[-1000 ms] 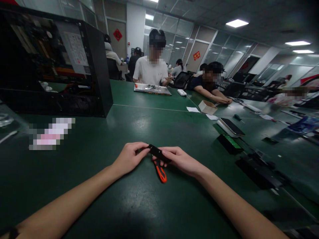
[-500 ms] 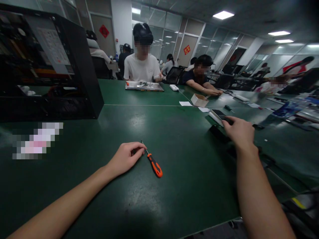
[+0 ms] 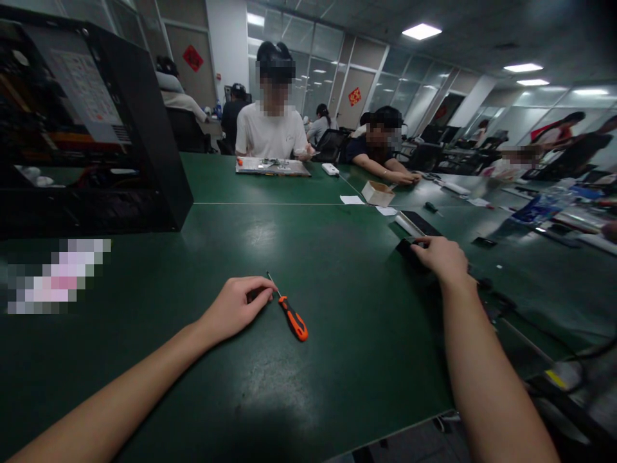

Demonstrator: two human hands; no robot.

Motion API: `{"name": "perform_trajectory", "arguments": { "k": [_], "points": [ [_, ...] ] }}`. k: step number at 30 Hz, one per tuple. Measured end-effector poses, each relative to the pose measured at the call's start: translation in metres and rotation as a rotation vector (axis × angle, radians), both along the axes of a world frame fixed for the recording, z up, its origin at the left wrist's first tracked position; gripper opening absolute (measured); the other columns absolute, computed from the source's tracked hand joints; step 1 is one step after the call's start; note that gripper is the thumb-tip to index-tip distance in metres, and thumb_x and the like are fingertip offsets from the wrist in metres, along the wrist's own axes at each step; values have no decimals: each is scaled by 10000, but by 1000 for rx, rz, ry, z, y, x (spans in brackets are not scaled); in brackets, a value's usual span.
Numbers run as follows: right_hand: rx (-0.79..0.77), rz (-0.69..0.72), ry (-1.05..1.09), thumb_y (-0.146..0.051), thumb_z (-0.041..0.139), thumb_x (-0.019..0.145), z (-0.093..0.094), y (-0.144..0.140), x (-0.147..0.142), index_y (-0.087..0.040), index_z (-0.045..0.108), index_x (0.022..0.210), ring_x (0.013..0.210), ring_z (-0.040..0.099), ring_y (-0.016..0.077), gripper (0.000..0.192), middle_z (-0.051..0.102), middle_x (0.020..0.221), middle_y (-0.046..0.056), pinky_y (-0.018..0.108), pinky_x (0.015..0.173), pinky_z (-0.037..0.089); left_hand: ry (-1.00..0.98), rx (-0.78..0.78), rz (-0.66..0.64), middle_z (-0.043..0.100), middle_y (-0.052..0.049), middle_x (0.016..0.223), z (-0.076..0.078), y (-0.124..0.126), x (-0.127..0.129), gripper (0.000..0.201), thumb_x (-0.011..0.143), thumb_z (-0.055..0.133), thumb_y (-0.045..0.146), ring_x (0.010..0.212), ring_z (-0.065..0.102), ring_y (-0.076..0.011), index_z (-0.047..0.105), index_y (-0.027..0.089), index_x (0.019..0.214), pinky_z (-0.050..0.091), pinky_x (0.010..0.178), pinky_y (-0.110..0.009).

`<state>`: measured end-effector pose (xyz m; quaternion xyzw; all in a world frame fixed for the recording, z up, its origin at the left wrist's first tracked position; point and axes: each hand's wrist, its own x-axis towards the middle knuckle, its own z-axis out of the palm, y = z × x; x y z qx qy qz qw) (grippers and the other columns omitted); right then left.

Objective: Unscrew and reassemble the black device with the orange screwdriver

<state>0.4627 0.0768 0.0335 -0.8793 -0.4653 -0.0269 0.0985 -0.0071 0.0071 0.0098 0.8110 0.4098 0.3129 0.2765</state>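
My left hand (image 3: 237, 303) rests on the green table (image 3: 308, 257) with its fingers curled in, its fingertips just left of the metal tip of an orange-and-black screwdriver (image 3: 291, 317). The screwdriver lies flat, handle pointing toward me. My right hand (image 3: 441, 257) reaches out to the right, and its fingers close over the near end of a flat black box (image 3: 409, 248). What may lie under that palm is hidden.
An open black computer case (image 3: 96, 128) stands at the far left. A phone (image 3: 418, 223), a small cardboard box (image 3: 377, 192) and papers lie beyond the right hand. Cables and dark parts (image 3: 496, 302) trail along the right edge. Other people sit across the table.
My right hand left the screwdriver area, carrying off the black piece both hands held, and reached right to the black box. My left hand stayed put.
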Motion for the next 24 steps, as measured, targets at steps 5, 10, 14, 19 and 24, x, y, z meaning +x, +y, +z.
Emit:
{"name": "perform_trajectory", "arguments": {
  "k": [5, 10, 14, 19, 24],
  "points": [
    [3, -7, -5, -392, 624, 872, 0, -1, -1, -254, 731, 1256, 999, 692, 417, 422, 717, 1138, 219, 501, 772, 549, 1, 10, -4, 771, -31, 865, 0, -1, 1, 217, 952, 551, 258, 710, 674, -167, 756, 189, 964, 486, 671, -264],
    [8, -12, -24, -402, 598, 889, -3, 0, -2, -234, 729, 1256, 1026, 686, 420, 424, 706, 1152, 233, 522, 806, 551, 10, 32, -23, 773, -35, 885, -2, -1, 1, 217, 953, 554, 261, 723, 674, -168, 760, 193, 972, 483, 673, -259],
    [12, -13, -34, -408, 601, 888, -5, 1, -3, -200, 733, 1246, 1011, 692, 405, 435, 708, 1127, 242, 510, 814, 557, 10, 30, -37, 772, -36, 899, -3, -1, 0, 220, 959, 549, 257, 747, 680, -170, 757, 190, 983, 480, 680, -258],
    [41, 27, -57, -385, 530, 929, -10, 3, -3, -211, 725, 1261, 1044, 685, 390, 423, 717, 1128, 219, 489, 846, 544, 15, 35, -38, 770, -32, 884, -1, -2, 1, 222, 959, 545, 255, 733, 673, -170, 759, 195, 974, 487, 689, -263],
    [63, 73, -84, -313, 535, 915, -16, 9, 2, -142, 750, 1201, 1037, 689, 352, 396, 730, 1082, 218, 433, 887, 527, 18, 36, -39, 772, -32, 877, 0, -2, 2, 223, 952, 548, 258, 716, 670, -169, 762, 197, 970, 497, 696, -264]
  ]
}}
